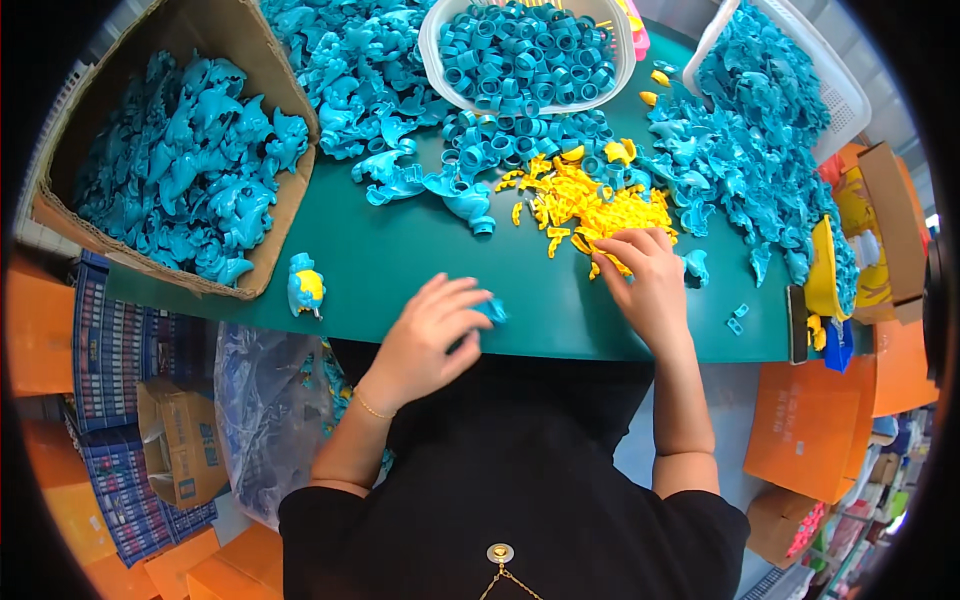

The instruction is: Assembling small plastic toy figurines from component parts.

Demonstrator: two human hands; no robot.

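On the green table, my left hand [432, 332] is held with its fingers spread. A small teal plastic piece [494, 310] is right at its fingertips, and the thumb stays apart from it. My right hand [648, 285] reaches to the near edge of a heap of small yellow plastic parts [570, 200]; thumb and forefinger close around a yellow part [597, 268], partly hidden by the fingers. To the left, an assembled teal-and-yellow figure [305, 285] lies by the table edge. Beyond the yellow heap are loose teal rings [490, 140] and curved teal shell pieces [465, 200].
A cardboard box [292, 215] of teal shells stands left. A white tub [432, 60] of teal rings is at the back. Teal pieces spill from a white basket [850, 105] at right. A dark phone-like slab [797, 325] and two small teal bits [737, 318] lie near the right edge.
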